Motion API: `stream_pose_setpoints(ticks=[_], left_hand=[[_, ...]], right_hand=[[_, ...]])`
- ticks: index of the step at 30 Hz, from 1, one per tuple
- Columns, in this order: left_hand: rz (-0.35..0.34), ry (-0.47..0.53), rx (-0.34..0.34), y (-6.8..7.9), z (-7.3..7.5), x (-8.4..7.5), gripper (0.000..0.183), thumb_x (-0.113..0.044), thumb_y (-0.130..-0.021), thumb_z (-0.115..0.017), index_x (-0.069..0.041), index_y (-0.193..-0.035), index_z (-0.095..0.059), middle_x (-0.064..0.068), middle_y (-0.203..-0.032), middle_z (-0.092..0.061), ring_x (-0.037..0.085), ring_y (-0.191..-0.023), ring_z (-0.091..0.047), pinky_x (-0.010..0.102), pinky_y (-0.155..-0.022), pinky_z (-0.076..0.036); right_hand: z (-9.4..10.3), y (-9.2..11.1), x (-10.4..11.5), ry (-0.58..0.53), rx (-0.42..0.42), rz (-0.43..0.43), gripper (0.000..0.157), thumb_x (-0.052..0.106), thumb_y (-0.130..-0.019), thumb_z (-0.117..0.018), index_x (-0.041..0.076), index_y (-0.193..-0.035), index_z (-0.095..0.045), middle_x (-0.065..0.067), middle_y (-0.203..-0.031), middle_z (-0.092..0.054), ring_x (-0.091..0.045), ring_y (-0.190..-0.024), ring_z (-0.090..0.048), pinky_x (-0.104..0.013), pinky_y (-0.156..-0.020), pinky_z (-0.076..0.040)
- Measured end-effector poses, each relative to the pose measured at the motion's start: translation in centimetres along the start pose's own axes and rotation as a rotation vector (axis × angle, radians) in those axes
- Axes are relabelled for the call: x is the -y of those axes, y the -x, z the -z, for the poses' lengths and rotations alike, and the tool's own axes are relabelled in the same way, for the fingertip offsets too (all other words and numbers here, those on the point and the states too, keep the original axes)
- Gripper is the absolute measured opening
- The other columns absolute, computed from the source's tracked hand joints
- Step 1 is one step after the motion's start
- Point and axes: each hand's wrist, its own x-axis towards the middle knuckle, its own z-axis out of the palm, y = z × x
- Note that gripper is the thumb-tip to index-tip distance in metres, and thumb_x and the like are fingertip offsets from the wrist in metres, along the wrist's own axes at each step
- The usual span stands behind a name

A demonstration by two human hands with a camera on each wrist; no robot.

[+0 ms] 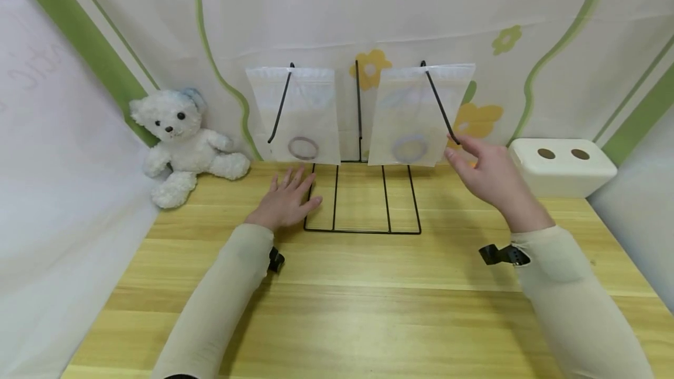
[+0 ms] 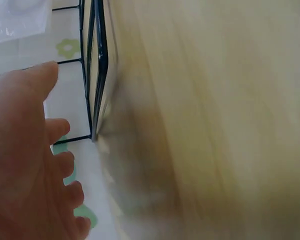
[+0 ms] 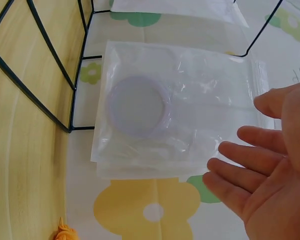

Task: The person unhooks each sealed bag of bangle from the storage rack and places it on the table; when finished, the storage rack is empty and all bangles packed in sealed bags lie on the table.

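Note:
A black wire rack [image 1: 363, 231] stands at the back of the table. A clear zip bag [image 1: 295, 98] with a pinkish ring [image 1: 304, 159] inside hangs from its left hook. The right hook carries another clear zip bag [image 1: 402, 104], which contains a pale lavender ring [image 3: 166, 102]; a second bag edge shows behind it. My left hand [image 1: 286, 200], fingers spread, is low beside the left side of the rack's base and holds nothing. Beside the front tip of the right hook is my right hand [image 1: 487, 174], its fingers loosely extended and empty; whether it touches the hook I cannot tell.
A white teddy bear [image 1: 179, 145] sits at the back left against the fabric backdrop. To the right stands a white box [image 1: 560, 177] with two round holes on top. A small orange object [image 3: 65, 232] shows low in the right wrist view.

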Motion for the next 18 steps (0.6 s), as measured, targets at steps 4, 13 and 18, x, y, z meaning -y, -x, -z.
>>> stream_pose_setpoints(ticks=[4, 13, 18], left_hand=[[0.013, 0.076, 0.044, -0.8, -0.2, 0.7, 0.077, -0.061, -0.114, -0.034, -0.019, -0.175, -0.017, 0.019, -0.183, -0.002, 0.052, -0.167, -0.001, 0.077, -0.129, 0.001], [0.005, 0.174, 0.116, -1.7, -0.6, 2.2, 0.064, -0.052, -0.117, -0.034, -0.027, -0.175, -0.021, 0.020, -0.183, 0.001, 0.058, -0.165, 0.004, 0.081, -0.126, 0.006], [-0.014, 0.163, 0.122, -2.9, -1.6, 3.2, 0.065, -0.056, -0.116, -0.032, -0.030, -0.174, -0.022, 0.017, -0.183, 0.001, 0.056, -0.165, 0.006, 0.080, -0.126, 0.008]], right_hand=[[0.3, -0.7, -0.4, -0.118, -0.076, -0.074, 0.043, 0.032, -0.112, -0.058, 0.006, -0.144, -0.068, -0.025, -0.142, -0.070, -0.040, -0.098, -0.078, -0.018, -0.073, -0.056], [0.0, -2.8, -0.9, -0.289, -0.174, -0.140, 0.038, 0.036, -0.111, -0.060, 0.007, -0.133, -0.074, -0.007, -0.127, -0.077, 0.008, -0.105, -0.064, -0.008, -0.090, -0.048], [0.0, -4.2, -1.2, -0.437, -0.254, -0.194, 0.031, 0.028, -0.109, -0.064, 0.004, -0.127, -0.073, 0.015, -0.106, -0.074, -0.004, -0.100, -0.068, -0.010, -0.085, -0.052]])
